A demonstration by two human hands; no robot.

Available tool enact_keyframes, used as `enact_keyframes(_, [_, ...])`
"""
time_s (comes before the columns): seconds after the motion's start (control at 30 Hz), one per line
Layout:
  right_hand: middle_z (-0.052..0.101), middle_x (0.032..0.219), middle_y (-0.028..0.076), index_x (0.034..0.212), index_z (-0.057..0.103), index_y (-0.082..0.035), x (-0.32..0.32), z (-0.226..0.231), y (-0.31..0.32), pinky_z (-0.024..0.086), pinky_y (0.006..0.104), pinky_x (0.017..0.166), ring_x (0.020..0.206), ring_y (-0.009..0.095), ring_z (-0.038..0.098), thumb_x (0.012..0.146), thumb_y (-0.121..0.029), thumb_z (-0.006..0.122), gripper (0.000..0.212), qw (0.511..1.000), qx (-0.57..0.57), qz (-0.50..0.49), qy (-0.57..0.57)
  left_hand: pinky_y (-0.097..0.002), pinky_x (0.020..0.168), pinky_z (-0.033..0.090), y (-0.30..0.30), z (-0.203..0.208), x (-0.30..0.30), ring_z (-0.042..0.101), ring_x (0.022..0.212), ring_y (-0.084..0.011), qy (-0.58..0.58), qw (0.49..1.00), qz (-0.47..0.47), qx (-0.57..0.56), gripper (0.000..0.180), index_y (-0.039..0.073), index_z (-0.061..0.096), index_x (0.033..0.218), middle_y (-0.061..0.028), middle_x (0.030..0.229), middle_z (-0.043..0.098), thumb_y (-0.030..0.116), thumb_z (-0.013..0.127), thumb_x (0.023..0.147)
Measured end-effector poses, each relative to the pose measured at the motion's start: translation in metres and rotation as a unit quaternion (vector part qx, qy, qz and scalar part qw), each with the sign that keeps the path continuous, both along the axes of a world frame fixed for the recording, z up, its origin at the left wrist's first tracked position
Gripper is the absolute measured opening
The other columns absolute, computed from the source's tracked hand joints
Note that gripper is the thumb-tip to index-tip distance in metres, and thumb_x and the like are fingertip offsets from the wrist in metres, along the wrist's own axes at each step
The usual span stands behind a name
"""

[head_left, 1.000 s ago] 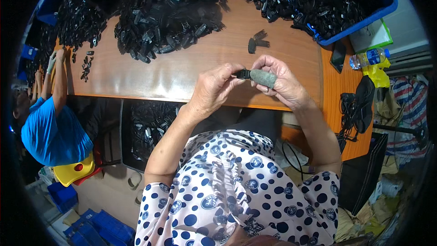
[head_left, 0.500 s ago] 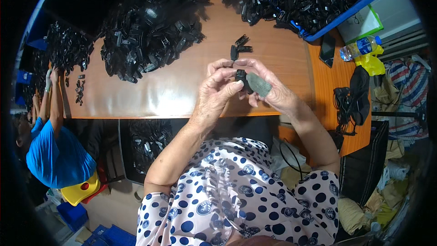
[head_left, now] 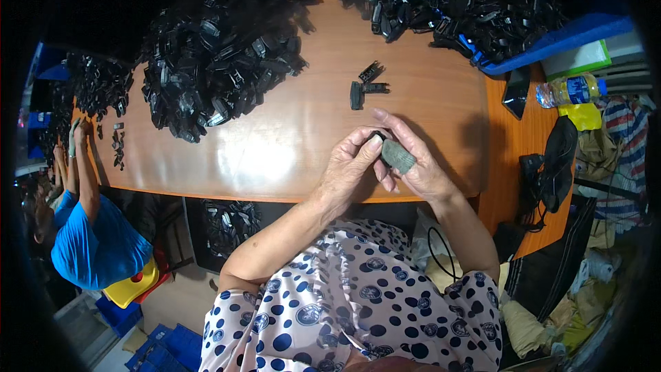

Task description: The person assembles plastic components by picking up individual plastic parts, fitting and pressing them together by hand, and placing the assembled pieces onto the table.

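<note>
Above the near edge of the table, my left hand (head_left: 351,160) pinches a small black plastic buckle piece (head_left: 377,136) between thumb and fingers. Most of the piece is hidden by the fingers. My right hand (head_left: 425,169) closes on its other side, the index finger reaching out past it and other fingers curled below. A grey-green knitted cover (head_left: 399,157) sits on the right thumb, pressed close to the piece. Just beyond my hands lie a black buckle (head_left: 357,96) and two pronged black buckle pieces (head_left: 372,71), (head_left: 376,88).
Large heaps of black buckle parts (head_left: 220,62) cover the far left; more fill a blue bin (head_left: 551,48) at far right. A phone (head_left: 516,93), a water bottle (head_left: 571,90) and a black cable (head_left: 530,172) lie rightward. A person in a blue shirt (head_left: 100,244) works at left.
Both hands have come nearer to me and slightly right in the picture, still with the buckle piece. It is more covered by my fingers now. The view has shifted a little.
</note>
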State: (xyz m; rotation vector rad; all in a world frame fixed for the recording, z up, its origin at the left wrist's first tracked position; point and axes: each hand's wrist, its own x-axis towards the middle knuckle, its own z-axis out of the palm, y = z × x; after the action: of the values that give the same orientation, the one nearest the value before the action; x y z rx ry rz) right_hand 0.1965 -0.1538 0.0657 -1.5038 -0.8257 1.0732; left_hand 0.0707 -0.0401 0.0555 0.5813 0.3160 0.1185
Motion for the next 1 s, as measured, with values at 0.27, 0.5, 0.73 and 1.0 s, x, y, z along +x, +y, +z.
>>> enact_keyframes(0.27, [0.061, 0.1, 0.012, 0.121, 0.053, -0.003, 0.142, -0.007, 0.014, 0.05, 0.0349, 0.08, 0.095, 0.028, 0.06, 0.088, -0.012, 0.059, 0.035, 0.862, -0.09, -0.093, -0.491, -0.0295, 0.072, 0.047, 0.069, -0.01, 0.03, 0.059, 0.081, -0.0181, 0.084, 0.716, 0.031, 0.693, 0.015, 0.001, 0.055, 0.099, -0.0098, 0.089, 0.055, -0.001, 0.058, 0.084])
enact_keyframes(0.5, [0.054, 0.099, 0.013, 0.109, 0.056, -0.005, 0.18, -0.02, 0.045, 0.051, 0.0413, 0.078, 0.096, 0.03, 0.056, 0.083, -0.005, 0.058, 0.026, 0.709, -0.121, -0.055, -0.693, -0.0382, 0.079, 0.051, 0.082, -0.009, 0.038, 0.06, 0.094, -0.0296, 0.07, 0.462, -0.106, 0.878, 0.025, 0.005, 0.059, 0.104, -0.0133, 0.107, 0.053, 0.005, 0.059, 0.079])
enact_keyframes(0.73, [0.054, 0.097, 0.013, 0.102, 0.056, -0.004, 0.189, -0.017, 0.054, 0.049, 0.0427, 0.081, 0.097, 0.032, 0.055, 0.082, -0.005, 0.06, 0.021, 0.69, -0.168, 0.014, -0.704, -0.0425, 0.077, 0.05, 0.109, -0.02, 0.039, 0.058, 0.093, -0.0358, 0.085, 0.538, -0.066, 0.836, 0.025, 0.005, 0.057, 0.107, -0.0152, 0.105, 0.054, 0.008, 0.061, 0.082])
enact_keyframes(1.0, [0.063, 0.092, 0.016, 0.102, 0.053, -0.003, 0.153, 0.005, 0.057, 0.049, 0.0394, 0.073, 0.083, 0.033, 0.062, 0.083, -0.015, 0.067, 0.026, 0.826, -0.114, -0.091, -0.544, -0.038, 0.07, 0.05, 0.099, -0.026, 0.025, 0.062, 0.087, -0.0324, 0.115, 0.703, 0.07, 0.698, 0.024, 0.005, 0.052, 0.112, -0.0158, 0.095, 0.059, 0.01, 0.059, 0.089])
